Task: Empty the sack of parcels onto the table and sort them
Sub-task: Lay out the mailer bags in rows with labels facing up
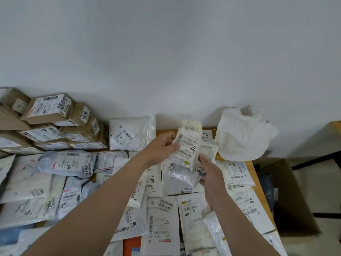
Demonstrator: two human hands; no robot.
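My left hand [162, 145]: it gripped the left edge of a small white parcel [188, 145], thumb on the label side and fingers curled behind it.
My right hand [210, 174]: it held the same parcel at its lower right corner, thumb on top. I could not see my fingers beneath it.
Parcel: it was held up between both hands, tilted, above the far right part of the table [257, 174], label facing me.
Sack [243, 133]: it was white and crumpled, lying slack at the table's far right corner against the wall [166, 52].
Flat mailers [162, 218]: they lay overlapping across the tabletop under my arms, labels up.
Brown boxes [49, 111]: they were stacked at the far left.
White mailer [131, 133]: it leaned on the wall just beside the boxes.
Cardboard carton [295, 191]: it stood open on the floor, right of the table.
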